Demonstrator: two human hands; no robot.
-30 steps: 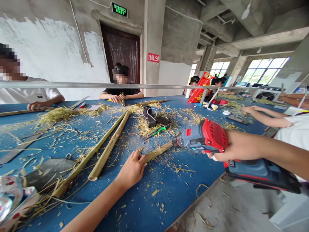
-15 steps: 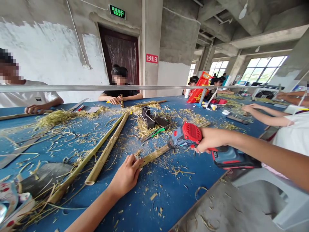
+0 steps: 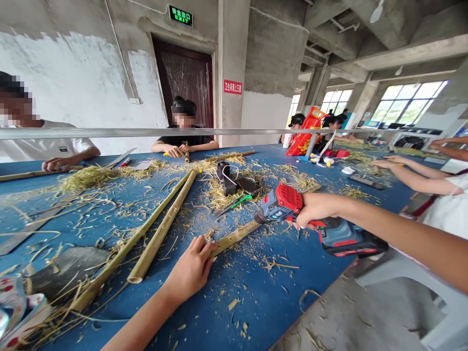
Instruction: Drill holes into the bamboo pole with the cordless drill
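My left hand (image 3: pixel 194 265) is closed around the near end of a short bamboo tube (image 3: pixel 236 237), which lies on the blue table and has small holes along it. In my right hand (image 3: pixel 317 208) is a red and grey-blue cordless drill (image 3: pixel 280 202), held sideways. Its chuck meets the far end of the tube; the bit itself is hidden. Left of my left hand lie a longer bamboo tube (image 3: pixel 164 229) and a greenish bamboo pole (image 3: pixel 146 225). Beyond the short tube rests a green utility knife (image 3: pixel 236 202) near a black device (image 3: pixel 228 180) with a white cord.
Shavings litter the blue table (image 3: pixel 234 297). A metal bar (image 3: pixel 219 131) crosses the view above the table. At the left lie a flat metal blade (image 3: pixel 34 222) and a dark stone (image 3: pixel 69 268). Co-workers sit opposite and at the right. A plastic stool (image 3: pixel 398 280) stands beside the table.
The view has shifted slightly. The drill has tilted a little and its battery end has swung slightly left; its chuck still meets the bamboo tube. My left hand keeps its hold.
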